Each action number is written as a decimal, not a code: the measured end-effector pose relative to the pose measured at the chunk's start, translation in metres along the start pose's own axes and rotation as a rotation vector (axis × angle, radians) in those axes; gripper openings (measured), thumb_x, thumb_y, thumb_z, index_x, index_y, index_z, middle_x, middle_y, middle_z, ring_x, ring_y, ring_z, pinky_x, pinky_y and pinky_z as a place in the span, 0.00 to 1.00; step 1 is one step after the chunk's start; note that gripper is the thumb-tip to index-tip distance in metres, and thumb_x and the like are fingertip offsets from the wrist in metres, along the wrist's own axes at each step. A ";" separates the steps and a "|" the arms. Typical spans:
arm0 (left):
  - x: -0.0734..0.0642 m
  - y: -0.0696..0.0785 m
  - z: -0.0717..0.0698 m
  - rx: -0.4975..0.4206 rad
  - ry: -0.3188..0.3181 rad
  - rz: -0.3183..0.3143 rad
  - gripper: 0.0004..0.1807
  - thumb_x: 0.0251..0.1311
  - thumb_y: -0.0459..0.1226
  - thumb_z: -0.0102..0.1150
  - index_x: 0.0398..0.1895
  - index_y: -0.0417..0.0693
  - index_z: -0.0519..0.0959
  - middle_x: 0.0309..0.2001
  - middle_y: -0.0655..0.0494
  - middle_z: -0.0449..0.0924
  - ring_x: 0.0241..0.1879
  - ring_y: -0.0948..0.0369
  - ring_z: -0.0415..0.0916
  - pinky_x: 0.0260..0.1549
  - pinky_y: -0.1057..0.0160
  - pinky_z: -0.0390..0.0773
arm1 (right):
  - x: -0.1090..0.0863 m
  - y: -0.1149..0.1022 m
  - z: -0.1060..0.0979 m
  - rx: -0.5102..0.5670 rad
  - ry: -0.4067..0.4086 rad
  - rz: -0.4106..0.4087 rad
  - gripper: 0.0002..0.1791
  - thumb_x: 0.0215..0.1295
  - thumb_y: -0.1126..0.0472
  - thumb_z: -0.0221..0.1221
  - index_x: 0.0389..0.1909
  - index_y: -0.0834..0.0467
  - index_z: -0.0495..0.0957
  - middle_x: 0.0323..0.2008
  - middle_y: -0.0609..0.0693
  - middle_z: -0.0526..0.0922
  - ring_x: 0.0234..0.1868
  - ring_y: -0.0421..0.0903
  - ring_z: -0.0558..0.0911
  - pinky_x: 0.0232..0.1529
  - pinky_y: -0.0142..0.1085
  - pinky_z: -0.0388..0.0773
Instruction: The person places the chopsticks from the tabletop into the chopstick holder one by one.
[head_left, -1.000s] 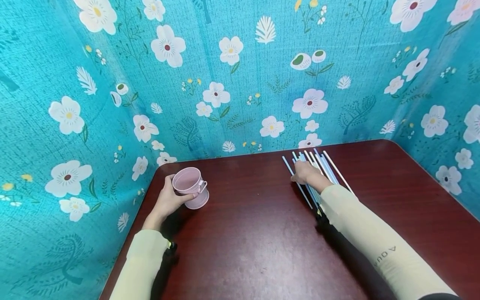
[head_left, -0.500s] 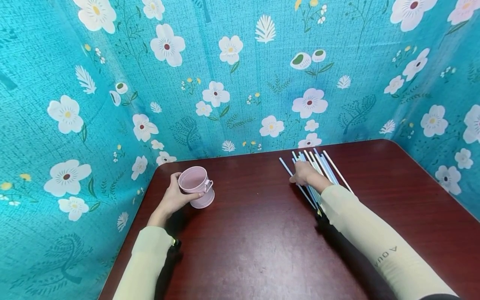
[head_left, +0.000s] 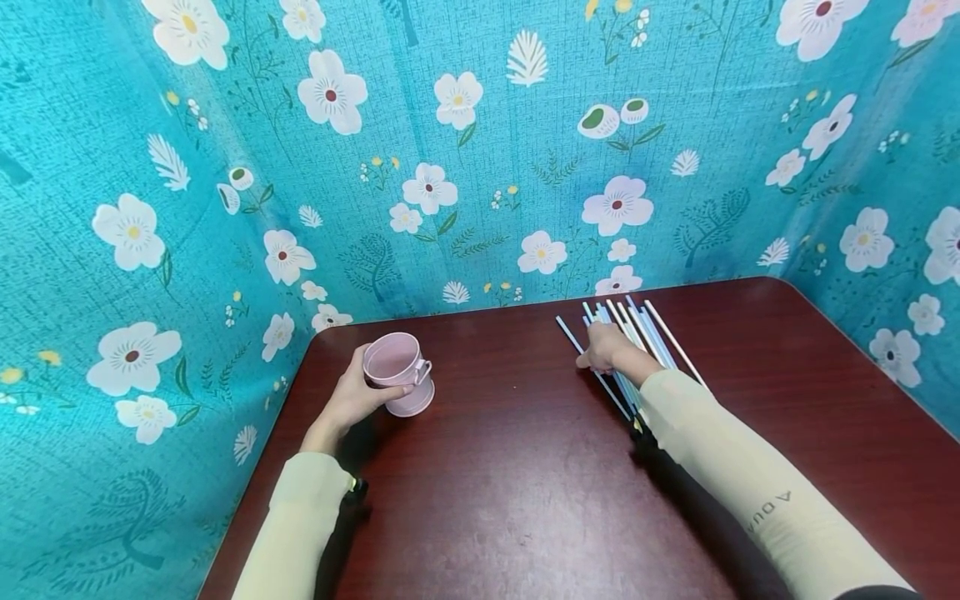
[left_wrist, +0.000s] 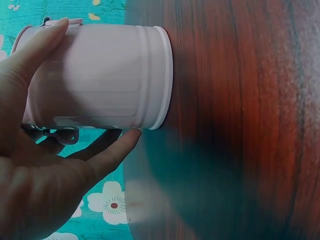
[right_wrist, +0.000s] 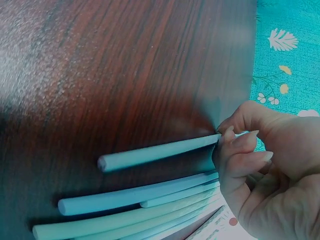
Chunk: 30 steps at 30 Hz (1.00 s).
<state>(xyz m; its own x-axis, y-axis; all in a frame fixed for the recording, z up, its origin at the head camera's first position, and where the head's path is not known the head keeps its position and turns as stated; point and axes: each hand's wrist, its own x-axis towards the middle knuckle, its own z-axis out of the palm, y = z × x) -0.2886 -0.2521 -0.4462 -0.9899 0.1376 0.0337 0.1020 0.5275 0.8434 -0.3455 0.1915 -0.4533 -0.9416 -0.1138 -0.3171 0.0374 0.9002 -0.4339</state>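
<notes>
In the head view, my left hand (head_left: pixel 351 402) holds a small pale pink bucket (head_left: pixel 411 396) around its side at the left of the table, its opening facing up. The left wrist view shows the thumb along one side of the bucket (left_wrist: pixel 100 75) and the fingers along the other, near its handle. Over at the back right, my right hand (head_left: pixel 611 348) pinches a thin light blue stick (head_left: pixel 570 333) between thumb and fingertips. This stick (right_wrist: pixel 160 152) lies slightly apart from the others in the right wrist view.
Several blue, white and pale green sticks (head_left: pixel 660 333) lie in a loose bundle beside and under my right hand. The dark red-brown table (head_left: pixel 495 467) extends between both hands. A teal flowered cloth (head_left: pixel 480 208) stands around its back and sides.
My left hand has shifted right with the bucket. The far end of the pinched stick has swung slightly left, while the right hand has barely moved.
</notes>
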 end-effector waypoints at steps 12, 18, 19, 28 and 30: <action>0.002 0.007 0.010 0.018 0.006 -0.009 0.52 0.47 0.43 0.82 0.71 0.49 0.57 0.66 0.45 0.71 0.65 0.46 0.67 0.62 0.42 0.73 | 0.000 0.000 0.001 0.025 -0.020 -0.020 0.13 0.66 0.59 0.66 0.28 0.65 0.78 0.15 0.51 0.81 0.16 0.44 0.79 0.21 0.34 0.76; 0.007 0.010 0.017 0.021 -0.010 -0.011 0.53 0.46 0.44 0.83 0.71 0.50 0.57 0.65 0.45 0.71 0.65 0.47 0.68 0.61 0.44 0.74 | 0.000 0.003 0.002 0.004 -0.020 -0.012 0.15 0.66 0.58 0.67 0.27 0.66 0.80 0.14 0.50 0.80 0.14 0.43 0.78 0.21 0.34 0.78; 0.007 0.011 0.018 0.023 -0.014 -0.010 0.53 0.47 0.44 0.83 0.71 0.50 0.57 0.65 0.45 0.71 0.65 0.47 0.68 0.61 0.44 0.74 | 0.000 0.003 0.002 0.009 -0.017 -0.013 0.15 0.66 0.58 0.67 0.28 0.67 0.80 0.14 0.51 0.80 0.14 0.43 0.79 0.21 0.35 0.79; 0.009 0.014 0.023 0.004 -0.022 -0.005 0.53 0.47 0.43 0.83 0.71 0.50 0.57 0.66 0.44 0.71 0.66 0.45 0.67 0.61 0.41 0.73 | -0.001 0.003 0.002 0.050 0.006 -0.023 0.15 0.65 0.61 0.67 0.36 0.68 0.73 0.24 0.58 0.81 0.16 0.47 0.84 0.23 0.38 0.83; 0.009 0.015 0.024 0.003 -0.026 -0.004 0.53 0.47 0.44 0.83 0.71 0.50 0.57 0.66 0.44 0.71 0.66 0.45 0.67 0.61 0.41 0.73 | -0.002 0.002 0.002 0.040 0.005 -0.014 0.14 0.65 0.60 0.67 0.34 0.66 0.74 0.24 0.58 0.81 0.17 0.48 0.84 0.23 0.38 0.84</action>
<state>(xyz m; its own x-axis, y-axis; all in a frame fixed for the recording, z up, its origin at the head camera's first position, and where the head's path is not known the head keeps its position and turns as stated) -0.2939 -0.2230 -0.4458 -0.9875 0.1570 0.0167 0.0986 0.5307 0.8418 -0.3433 0.1927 -0.4554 -0.9436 -0.1242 -0.3069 0.0373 0.8811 -0.4714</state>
